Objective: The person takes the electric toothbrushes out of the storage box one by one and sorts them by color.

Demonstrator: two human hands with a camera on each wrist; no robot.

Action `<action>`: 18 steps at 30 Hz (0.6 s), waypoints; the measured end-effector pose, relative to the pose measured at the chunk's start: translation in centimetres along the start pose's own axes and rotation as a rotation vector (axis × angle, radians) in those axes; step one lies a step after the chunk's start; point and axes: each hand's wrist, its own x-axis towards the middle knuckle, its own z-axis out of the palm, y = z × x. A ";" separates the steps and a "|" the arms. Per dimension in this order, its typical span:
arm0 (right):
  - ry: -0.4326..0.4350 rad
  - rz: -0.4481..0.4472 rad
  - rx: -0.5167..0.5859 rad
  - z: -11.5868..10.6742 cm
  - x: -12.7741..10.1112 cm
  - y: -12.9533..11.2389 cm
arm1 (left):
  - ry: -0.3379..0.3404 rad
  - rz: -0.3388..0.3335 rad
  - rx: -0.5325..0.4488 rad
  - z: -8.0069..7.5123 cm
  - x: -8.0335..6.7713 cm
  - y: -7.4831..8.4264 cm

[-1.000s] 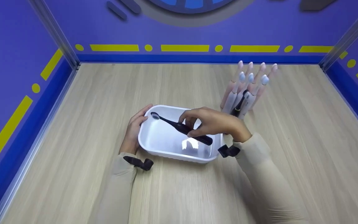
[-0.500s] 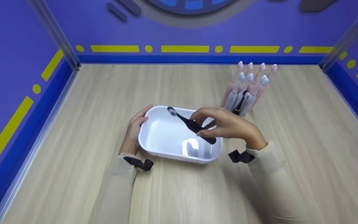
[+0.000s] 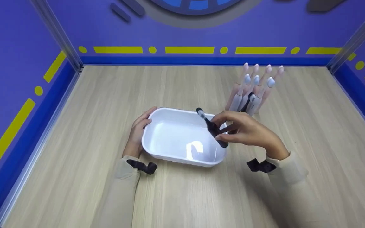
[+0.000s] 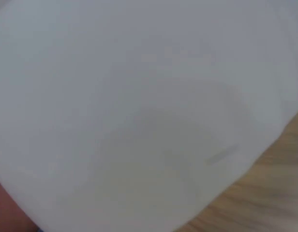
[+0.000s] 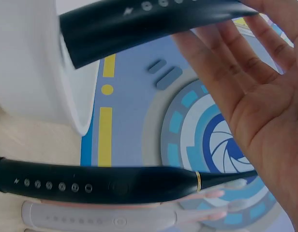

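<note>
My left hand (image 3: 138,133) grips the left end of a white rectangular basin (image 3: 169,136), thumb at the rim. In the left wrist view the blurred white wall of the basin (image 4: 139,96) fills most of the picture. Over the basin's right end, my right hand (image 3: 249,131) pinches a black electric toothbrush (image 3: 213,129) between thumb and fingers. Its bristle head points up and away to the left. The right wrist view shows the handle of this toothbrush (image 5: 134,31) close beside the basin's rim, with small button icons along it.
Behind my right hand several electric toothbrushes stand upright in a cluster: white ones (image 3: 254,104), pink ones (image 3: 280,71) and another black one (image 5: 100,183). Blue-purple panels (image 3: 182,38) with yellow dashes wall in the wooden table (image 3: 116,88) at back and sides.
My right hand has carried the black toothbrush rightward from over the basin's middle to its right end, the brush tilting more steeply. The left hand and basin have stayed in place.
</note>
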 end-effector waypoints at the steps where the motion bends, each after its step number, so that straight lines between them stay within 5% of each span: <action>1: 0.015 -0.015 -0.004 -0.1 -0.2 0.1 | 0.003 -0.003 0.001 0.0 0.0 0.0; 18: 0.166 -0.104 0.066 -0.3 -1.8 0.8 | -0.005 0.003 0.007 -0.1 -0.1 0.0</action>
